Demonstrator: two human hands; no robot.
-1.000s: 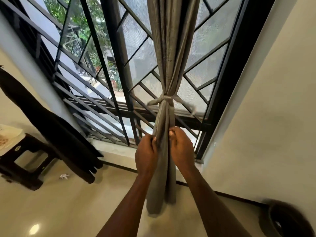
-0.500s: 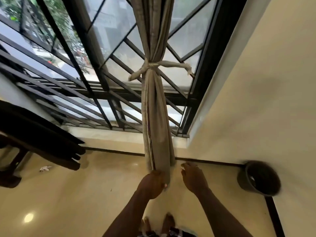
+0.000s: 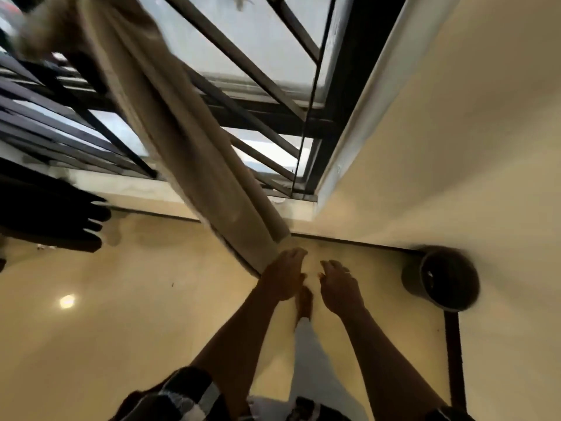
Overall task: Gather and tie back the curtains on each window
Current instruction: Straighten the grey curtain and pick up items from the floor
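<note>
Head view. Left hand [image 3: 283,273] is reaching forward to the lower end of the curtain [image 3: 170,126]; its fingers are lying against the fabric at the hem. Motion blur is hiding the fingertips, so one cannot tell whether they are pinching the cloth or only touching it. Right hand [image 3: 340,287] is hovering just beside the left, apart from the curtain, with its fingers loosely bent and nothing in them.

The curtain is hanging as one gathered beige bundle, running in frame from upper left down to centre, in front of the dark window grille [image 3: 252,74]. Its lower end is hanging just above the floor [image 3: 121,314], close to the foot of the wall under the window. Its upper part is smearing into blur at the top left corner.

A bare foot [image 3: 303,302] is showing between the two forearms. A checked sleeve [image 3: 182,396] is covering the left upper arm. A dark round bucket [image 3: 446,278] is sitting on the floor against the right-hand wall [image 3: 455,132], near the right hand. A black object [image 3: 51,214], too dark to identify, is showing at the left edge.
</note>
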